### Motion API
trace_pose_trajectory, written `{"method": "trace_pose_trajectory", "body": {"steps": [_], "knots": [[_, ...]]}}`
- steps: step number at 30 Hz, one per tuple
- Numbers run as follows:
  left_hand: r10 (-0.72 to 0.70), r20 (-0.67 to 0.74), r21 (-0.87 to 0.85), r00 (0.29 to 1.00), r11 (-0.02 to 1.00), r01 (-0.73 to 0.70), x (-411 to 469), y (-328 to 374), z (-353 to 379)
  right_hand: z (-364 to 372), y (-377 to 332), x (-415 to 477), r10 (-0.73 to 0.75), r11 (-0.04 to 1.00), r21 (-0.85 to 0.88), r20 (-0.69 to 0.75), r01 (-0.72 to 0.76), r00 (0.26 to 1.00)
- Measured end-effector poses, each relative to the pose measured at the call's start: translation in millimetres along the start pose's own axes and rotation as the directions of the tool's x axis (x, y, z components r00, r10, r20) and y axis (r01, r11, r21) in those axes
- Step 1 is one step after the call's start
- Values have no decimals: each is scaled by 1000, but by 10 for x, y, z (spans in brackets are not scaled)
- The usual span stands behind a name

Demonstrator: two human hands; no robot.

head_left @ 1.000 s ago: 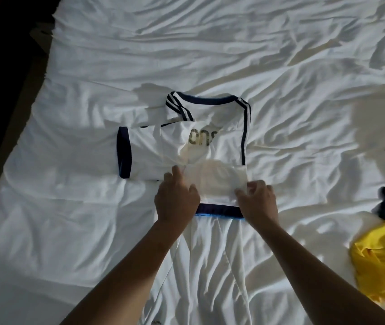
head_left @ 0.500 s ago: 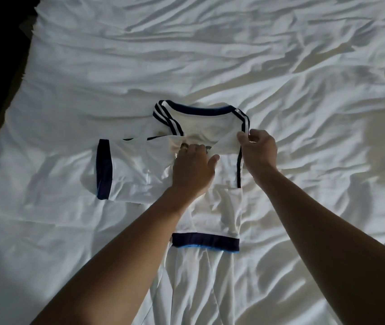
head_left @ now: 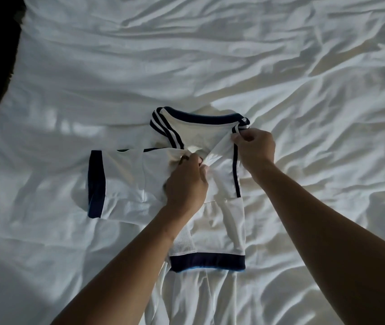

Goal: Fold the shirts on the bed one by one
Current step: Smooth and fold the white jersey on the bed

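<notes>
**Fingers (head_left: pixel 196 165) of both hands pinching the jersey below its collar**

Left hand (head_left: pixel 186 186): fingers curled, gripping a bunched fold of white fabric at mid-chest, just under the navy collar (head_left: pixel 200 117).
Right hand (head_left: pixel 256 148): thumb and fingers pinch the fabric at the shoulder edge, touching the striped end of the collar.
A diagonal fold runs between the two grips.

White football jersey (head_left: pixel 222 219) lies mid-bed on the wrinkled white sheet (head_left: pixel 210 55), collar on the far side and navy hem band (head_left: pixel 207 261) nearest the person.
Sleeve (head_left: pixel 125 184) with a navy cuff is spread flat to the left; the right side is folded in.
More white cloth (head_left: pixel 198 299) runs from the hem band to the bottom edge. Can't tell if it's the same garment.
</notes>
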State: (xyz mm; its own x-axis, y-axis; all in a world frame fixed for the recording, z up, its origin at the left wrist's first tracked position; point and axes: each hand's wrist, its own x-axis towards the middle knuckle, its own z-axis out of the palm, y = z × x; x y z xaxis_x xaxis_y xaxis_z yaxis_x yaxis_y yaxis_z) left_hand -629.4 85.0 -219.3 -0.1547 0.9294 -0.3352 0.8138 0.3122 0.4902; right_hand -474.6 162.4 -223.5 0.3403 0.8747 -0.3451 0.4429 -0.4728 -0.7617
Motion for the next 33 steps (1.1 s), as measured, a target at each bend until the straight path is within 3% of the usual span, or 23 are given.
{"method": "trace_pose_trajectory", "body": {"steps": [3,6,8,11,14,17,19,21,23,25,26,28,30,33], "knots": [[96,-43,55,994,994,-93,3,-89,82,20,99,-65,-56,997,-64,-108,49,993],[293,-197,183,935,948,-259,-111,-144,107,39,288,-434,-364,900,-328,-208,286,908],[422,-246,294,873,890,-347,-284,-208,129,70,487,-824,-466,823,-414,-98,389,880],[551,-122,422,826,782,-459,-570,-414,208,132,846,-1364,-470,715,-504,166,484,867],[520,61,504,852,721,-476,-654,-705,290,197,1155,-1628,-472,585,-586,316,561,823],[506,134,517,852,698,-495,-650,-859,245,224,1212,-1700,-421,546,-638,352,543,836],[590,72,455,804,698,-553,-683,-873,114,236,1174,-1728,-408,546,-660,329,516,852],[642,-80,353,763,734,-580,-683,-874,-97,257,1085,-1771,-426,533,-667,319,520,847],[599,-269,269,754,799,-538,-564,-929,-313,312,974,-1817,-487,517,-654,305,552,818],[503,-352,241,789,863,-443,-336,-1042,-503,399,818,-1859,-549,518,-628,277,581,788],[477,-300,266,826,873,-408,-201,-1112,-600,458,733,-1881,-578,515,-615,265,597,772],[385,-19,391,923,852,-347,97,-1265,-790,591,583,-1929,-622,510,-576,266,639,736],[230,242,508,943,798,-325,338,-1347,-955,717,448,-1965,-641,516,-516,297,684,708],[226,314,528,922,766,-367,512,-1332,-1077,873,318,-1985,-640,479,-498,366,723,676]]}}
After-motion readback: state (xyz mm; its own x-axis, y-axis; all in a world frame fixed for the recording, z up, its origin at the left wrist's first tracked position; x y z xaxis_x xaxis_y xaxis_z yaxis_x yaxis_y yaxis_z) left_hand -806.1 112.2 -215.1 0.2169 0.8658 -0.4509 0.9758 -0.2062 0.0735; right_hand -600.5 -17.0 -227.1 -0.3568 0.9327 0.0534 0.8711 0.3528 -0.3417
